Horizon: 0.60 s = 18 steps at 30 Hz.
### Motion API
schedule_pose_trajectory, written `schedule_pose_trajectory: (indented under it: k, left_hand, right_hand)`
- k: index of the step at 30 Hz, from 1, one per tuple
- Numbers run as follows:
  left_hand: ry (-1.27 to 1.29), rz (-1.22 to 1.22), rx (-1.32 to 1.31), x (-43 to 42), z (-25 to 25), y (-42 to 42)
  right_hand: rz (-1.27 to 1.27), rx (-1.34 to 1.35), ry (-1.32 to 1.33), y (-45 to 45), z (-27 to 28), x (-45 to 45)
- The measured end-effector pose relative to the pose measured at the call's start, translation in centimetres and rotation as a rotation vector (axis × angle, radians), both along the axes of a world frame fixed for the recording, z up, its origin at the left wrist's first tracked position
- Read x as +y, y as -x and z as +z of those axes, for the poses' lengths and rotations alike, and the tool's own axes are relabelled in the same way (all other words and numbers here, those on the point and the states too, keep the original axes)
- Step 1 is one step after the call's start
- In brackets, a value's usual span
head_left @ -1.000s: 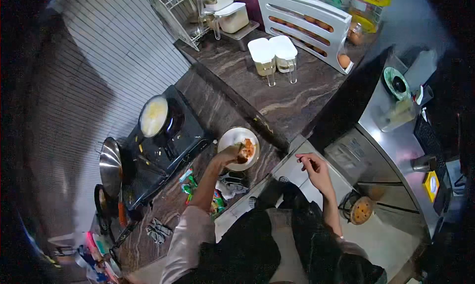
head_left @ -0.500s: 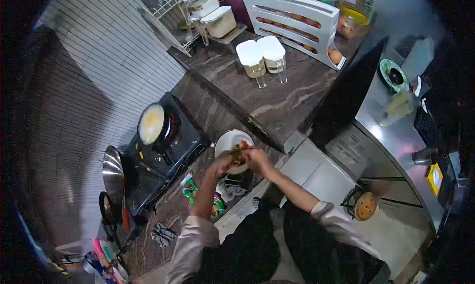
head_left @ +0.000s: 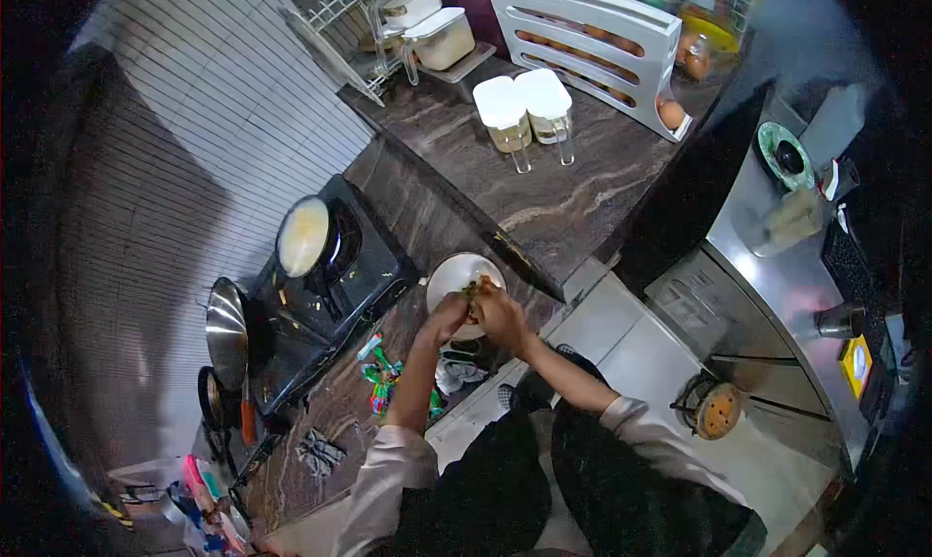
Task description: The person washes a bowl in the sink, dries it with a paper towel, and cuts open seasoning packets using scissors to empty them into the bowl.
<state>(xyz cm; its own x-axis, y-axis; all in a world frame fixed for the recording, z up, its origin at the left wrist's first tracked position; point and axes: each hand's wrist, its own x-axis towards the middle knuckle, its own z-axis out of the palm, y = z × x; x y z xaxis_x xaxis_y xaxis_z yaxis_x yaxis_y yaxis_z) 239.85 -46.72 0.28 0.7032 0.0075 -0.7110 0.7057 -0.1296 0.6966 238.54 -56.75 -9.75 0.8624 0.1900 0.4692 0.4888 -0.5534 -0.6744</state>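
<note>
Both hands are together over a white bowl [head_left: 445, 278] on the dark marbled counter. My left hand [head_left: 448, 320] is closed at the bowl's near left, fingers bent inward. Against it, my right hand [head_left: 501, 320] is closed too, its back covering much of what is between the fingers. Small green and orange-brown bits [head_left: 478, 287] show at the fingertips; I cannot make out whether they belong to a packet or to food. The bowl's near side is mostly hidden behind the hands.
Left of the bowl is a black stove [head_left: 373, 256] with a pan [head_left: 304, 235] holding something pale yellow. A steel wok [head_left: 226, 336] leans beyond it. Colourful wrappers [head_left: 382, 375] lie by my left forearm. Lidded seasoning jars [head_left: 503, 111] and a white egg rack [head_left: 592, 48] stand on the raised counter.
My right hand has turned and drawn in closer to my left, covering more of what they hold. The whole view has shifted slightly.
</note>
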Motion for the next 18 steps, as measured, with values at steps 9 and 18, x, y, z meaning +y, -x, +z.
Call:
schedule_pose_trajectory:
  k: [9,18]
  left_hand:
    - [-0.033,-0.264,-0.189,2.5,-6.2,-0.5]
    - [0.182,-0.04,-0.088,2.1,-4.6,0.0]
  right_hand:
    - [-0.111,0.427,-0.131,-0.4,2.6,-1.3]
    - [-0.039,0.431,-0.303,-0.2,1.6,-0.7]
